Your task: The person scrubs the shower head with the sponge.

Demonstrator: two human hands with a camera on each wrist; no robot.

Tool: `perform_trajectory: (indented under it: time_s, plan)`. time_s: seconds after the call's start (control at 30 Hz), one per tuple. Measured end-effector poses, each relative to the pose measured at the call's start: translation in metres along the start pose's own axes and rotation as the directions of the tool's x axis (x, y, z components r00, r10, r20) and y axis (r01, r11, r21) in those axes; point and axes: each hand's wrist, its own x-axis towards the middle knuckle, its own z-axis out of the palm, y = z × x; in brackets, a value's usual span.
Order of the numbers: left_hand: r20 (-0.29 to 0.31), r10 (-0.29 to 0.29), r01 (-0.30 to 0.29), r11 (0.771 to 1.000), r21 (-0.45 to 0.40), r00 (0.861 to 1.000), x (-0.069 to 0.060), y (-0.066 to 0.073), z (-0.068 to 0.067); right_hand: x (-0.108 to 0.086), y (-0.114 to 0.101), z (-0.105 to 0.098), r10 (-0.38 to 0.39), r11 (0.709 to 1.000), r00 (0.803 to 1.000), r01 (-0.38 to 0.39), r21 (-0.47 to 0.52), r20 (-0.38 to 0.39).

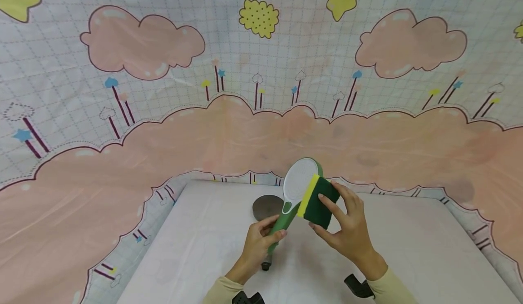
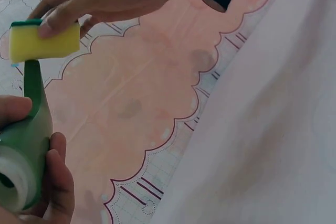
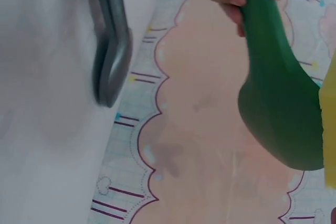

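My left hand [image 1: 257,245] grips the green handle of a handheld shower head [image 1: 300,181] with a white spray face, held tilted above the table. Between the thumb and fingers of my right hand [image 1: 353,229] is a sponge [image 1: 324,203], yellow with a dark green scouring side. The sponge's yellow side meets the right edge of the shower head. In the left wrist view, the hollow end of the handle [image 2: 16,182] faces the camera. The right wrist view catches the green back of the shower head [image 3: 278,114], with the sponge [image 3: 329,135] against it at the frame's edge.
A grey shower head [image 1: 267,207] lies on the white table [image 1: 196,231] behind my left hand, its handle partly hidden by that hand and the green handle. Beyond the table hangs a patterned cloth [image 1: 261,145] with clouds and stars.
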Motion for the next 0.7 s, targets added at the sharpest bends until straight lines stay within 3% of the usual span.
perform_trajectory:
  time_s: [0.17,0.3,0.53,0.7]
  plan:
    - [0.033,-0.014,0.014,1.000,-0.005,0.999,-0.001,0.000,-0.006,0.005,0.003,-0.008,0.080,0.990,0.996,-0.083,0.112,0.027]
    - [0.074,-0.018,0.020,1.000,-0.018,0.997,-0.001,-0.002,-0.010,0.008,0.009,-0.013,0.139,0.970,0.986,-0.154,0.187,0.091]
    - [0.139,0.002,-0.003,1.000,0.010,0.990,-0.004,-0.004,-0.017,0.009,0.017,-0.024,0.263,0.933,0.944,-0.301,0.195,0.198]
    - [0.172,0.021,-0.028,0.999,0.039,0.985,-0.005,-0.006,-0.021,0.010,0.022,-0.028,0.268,0.930,0.943,-0.307,0.202,0.199]
